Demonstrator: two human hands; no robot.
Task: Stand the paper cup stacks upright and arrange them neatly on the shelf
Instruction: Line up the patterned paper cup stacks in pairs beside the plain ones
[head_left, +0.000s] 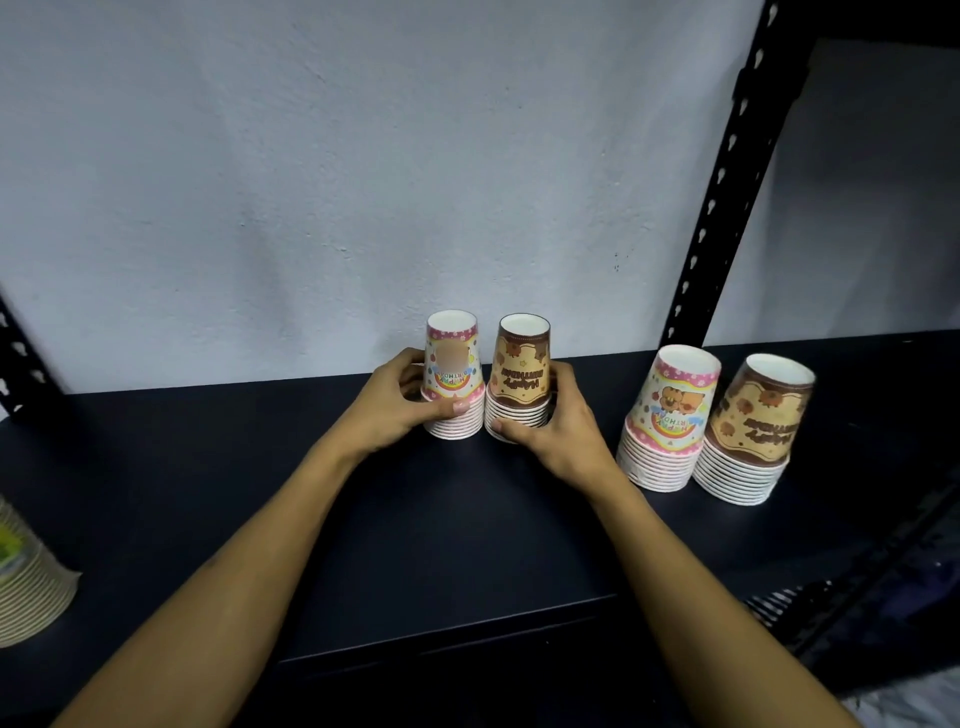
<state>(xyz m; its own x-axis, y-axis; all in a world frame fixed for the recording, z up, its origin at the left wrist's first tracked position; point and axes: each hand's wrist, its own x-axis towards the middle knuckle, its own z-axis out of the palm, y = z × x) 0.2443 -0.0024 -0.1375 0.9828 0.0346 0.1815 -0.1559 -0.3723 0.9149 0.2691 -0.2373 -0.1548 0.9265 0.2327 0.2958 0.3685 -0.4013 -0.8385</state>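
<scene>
- Dim indoor light; the pale wall (311, 182) is the brightest area, evenly lit with a cool bluish cast.
- The dark shelf (208, 467) shows little detail, with a faint sheen along its front edge.
- Shadows are soft and weak.
- Wide-angle distortion tilts the black upright (727, 171) and stretches the edges.
- The picture is slightly soft; one printed cup (451, 358) carries a blurred patch.

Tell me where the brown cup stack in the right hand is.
It stands upright mid-shelf in the head view: brown cup stack, held by the right hand, touching the pink cup stack on its left.
</scene>
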